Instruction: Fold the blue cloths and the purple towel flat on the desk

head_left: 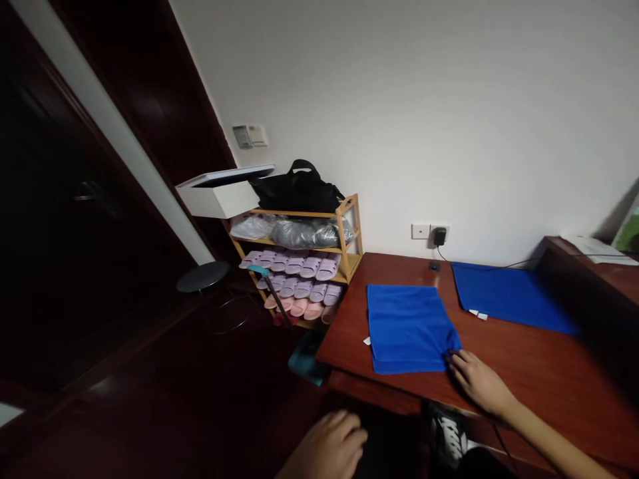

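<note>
A blue cloth lies nearly flat on the reddish-brown desk, with a small white tag at its left edge. At the cloth's lower right corner, my right hand pinches the fabric, which is bunched and creased there. My left hand is off the desk, low in the middle of the view, its fingers curled in and nothing visible in them. Farther back on the desk is a second blue cloth with white tags along its near edge.
A wooden shoe rack with slippers stands left of the desk. On top are a black bag and a white box. A round stool is farther left. A black plug trails a cable.
</note>
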A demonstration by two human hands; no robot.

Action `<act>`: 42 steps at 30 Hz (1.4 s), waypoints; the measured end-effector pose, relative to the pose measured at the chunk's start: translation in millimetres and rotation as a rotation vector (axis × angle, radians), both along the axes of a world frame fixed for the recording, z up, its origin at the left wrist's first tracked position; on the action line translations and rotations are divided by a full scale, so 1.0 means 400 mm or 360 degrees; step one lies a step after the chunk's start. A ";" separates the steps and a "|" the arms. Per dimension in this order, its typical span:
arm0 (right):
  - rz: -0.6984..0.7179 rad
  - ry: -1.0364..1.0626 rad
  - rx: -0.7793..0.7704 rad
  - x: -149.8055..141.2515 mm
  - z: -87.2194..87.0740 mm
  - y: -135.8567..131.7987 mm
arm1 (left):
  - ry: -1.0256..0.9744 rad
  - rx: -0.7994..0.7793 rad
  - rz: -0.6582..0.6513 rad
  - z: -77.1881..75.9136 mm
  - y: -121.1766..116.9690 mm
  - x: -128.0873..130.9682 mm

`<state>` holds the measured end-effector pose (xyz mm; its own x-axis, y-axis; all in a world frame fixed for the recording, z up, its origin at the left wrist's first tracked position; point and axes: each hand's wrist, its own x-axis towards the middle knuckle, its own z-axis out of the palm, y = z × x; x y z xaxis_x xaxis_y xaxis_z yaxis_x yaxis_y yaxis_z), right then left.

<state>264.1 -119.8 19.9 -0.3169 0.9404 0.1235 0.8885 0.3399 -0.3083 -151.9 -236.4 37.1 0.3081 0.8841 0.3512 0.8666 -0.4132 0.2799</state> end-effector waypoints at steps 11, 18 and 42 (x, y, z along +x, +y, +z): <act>-0.0310 -0.0265 0.0078 0.087 -0.026 0.043 | 0.0030 -0.0289 -0.0534 0.029 0.369 0.276; -0.0612 -0.0327 0.0092 0.003 0.012 -0.027 | -0.0322 -0.0466 -0.0640 -0.027 0.306 0.357; -0.0476 -0.0241 0.0756 0.101 0.121 -0.231 | -0.2473 -0.0631 -0.0086 0.271 0.444 0.261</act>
<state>304.7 -212.4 68.2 -0.0931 0.8442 0.5279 0.9895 0.1374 -0.0453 -47.5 -58.7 145.6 -0.0792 0.9918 0.1007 -0.3590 -0.1226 0.9252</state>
